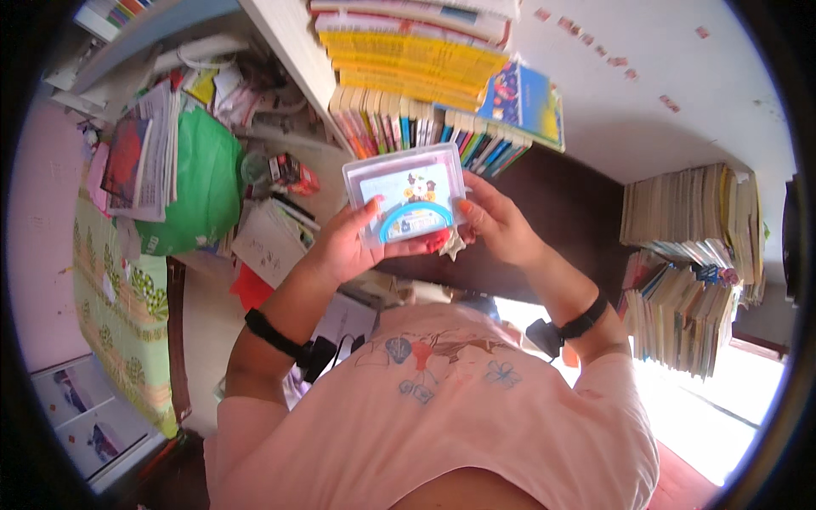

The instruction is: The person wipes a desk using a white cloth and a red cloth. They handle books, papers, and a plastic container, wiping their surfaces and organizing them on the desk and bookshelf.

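Observation:
Both my hands hold a clear plastic box [400,155] in front of my chest. Through it show a pale card with cartoon figures [417,186] and a blue half-round piece [417,220] that looks like a protractor. My left hand [354,245] grips the box's left side, thumb on the front and fingers beneath. With thumb and fingers, my right hand [500,220] pinches the right edge. Below the lower right corner, by the fingers, are a small red thing [438,240] and a cream star-shaped thing [452,245]; how they are held is hidden.
Yellow books [414,60] are stacked above a row of books [414,127] on the shelf ahead. At left are a green bag [197,178] with papers, a red-black packet [293,173] and a white box [271,242]. More book stacks [682,306] stand at right.

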Demonstrator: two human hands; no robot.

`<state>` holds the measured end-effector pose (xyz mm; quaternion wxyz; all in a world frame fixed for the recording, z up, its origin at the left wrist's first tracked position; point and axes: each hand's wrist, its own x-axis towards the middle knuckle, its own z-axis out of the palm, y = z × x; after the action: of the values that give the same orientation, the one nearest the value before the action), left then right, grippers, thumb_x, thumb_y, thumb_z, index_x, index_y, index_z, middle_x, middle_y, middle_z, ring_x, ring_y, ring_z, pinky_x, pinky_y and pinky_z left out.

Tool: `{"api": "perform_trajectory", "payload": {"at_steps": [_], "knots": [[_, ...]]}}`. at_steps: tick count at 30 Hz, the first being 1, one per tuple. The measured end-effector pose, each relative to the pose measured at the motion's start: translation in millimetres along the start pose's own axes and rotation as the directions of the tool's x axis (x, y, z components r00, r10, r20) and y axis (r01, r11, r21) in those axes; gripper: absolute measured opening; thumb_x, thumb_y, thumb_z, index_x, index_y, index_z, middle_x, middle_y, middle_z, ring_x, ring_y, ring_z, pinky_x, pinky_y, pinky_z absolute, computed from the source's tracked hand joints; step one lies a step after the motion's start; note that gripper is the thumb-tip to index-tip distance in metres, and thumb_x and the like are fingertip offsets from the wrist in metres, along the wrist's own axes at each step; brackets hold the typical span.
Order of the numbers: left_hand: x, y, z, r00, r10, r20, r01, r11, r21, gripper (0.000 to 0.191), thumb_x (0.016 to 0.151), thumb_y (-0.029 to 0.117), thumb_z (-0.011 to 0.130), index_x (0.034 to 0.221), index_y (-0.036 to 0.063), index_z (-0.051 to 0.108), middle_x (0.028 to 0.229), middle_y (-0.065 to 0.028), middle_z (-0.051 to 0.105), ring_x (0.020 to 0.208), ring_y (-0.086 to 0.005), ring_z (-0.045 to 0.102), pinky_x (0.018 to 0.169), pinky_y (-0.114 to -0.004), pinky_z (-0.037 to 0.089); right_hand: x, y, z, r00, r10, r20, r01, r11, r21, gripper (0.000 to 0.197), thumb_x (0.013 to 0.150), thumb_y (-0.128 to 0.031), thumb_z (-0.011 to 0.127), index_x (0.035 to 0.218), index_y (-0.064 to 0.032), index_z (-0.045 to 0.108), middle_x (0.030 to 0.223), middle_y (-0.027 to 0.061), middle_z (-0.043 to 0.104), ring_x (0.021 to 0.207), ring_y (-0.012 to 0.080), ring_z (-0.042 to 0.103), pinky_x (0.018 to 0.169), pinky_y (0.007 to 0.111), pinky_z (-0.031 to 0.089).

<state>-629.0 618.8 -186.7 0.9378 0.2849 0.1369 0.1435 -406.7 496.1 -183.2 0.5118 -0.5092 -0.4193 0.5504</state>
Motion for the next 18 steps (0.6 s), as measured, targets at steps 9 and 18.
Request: {"api": "perform_trajectory", "payload": {"at_steps": [9, 18], "knots": [[-29, -42, -73, 0.951, 0.042, -0.306, -0.119, 0.965, -0.236, 0.051, 0.098, 0.033, 0.041, 0.139, 0.0035, 0.034, 0.138, -0.0165, 0.045, 0.126, -0.0346, 0.045, 0.104, -0.057, 0.037, 23, 126, 13, 0.989, -0.082, 0.126, 0.148, 0.374, -0.915, 0.043, 0.084, -0.022, 0.061, 0.124, -0.0061, 0.052, 0.113, 0.0088, 0.06, 0.107, 0.0266, 0.055, 0.089, 0.039, 0.044], [-23, -26, -51, 0.972, 0.162, -0.168, -0.168, 0.986, -0.018, 0.061, 0.09, 0.026, 0.063, 0.138, 0.0028, 0.034, 0.137, -0.0151, 0.045, 0.127, -0.0341, 0.045, 0.104, -0.053, 0.038, 44, 133, 16, 0.983, -0.06, 0.176, 0.182, 0.131, -0.974, 0.022, 0.073, -0.018, 0.066, 0.095, -0.0123, 0.066, 0.1, 0.0037, 0.058, 0.099, 0.0237, 0.054, 0.083, 0.04, 0.042]]}}
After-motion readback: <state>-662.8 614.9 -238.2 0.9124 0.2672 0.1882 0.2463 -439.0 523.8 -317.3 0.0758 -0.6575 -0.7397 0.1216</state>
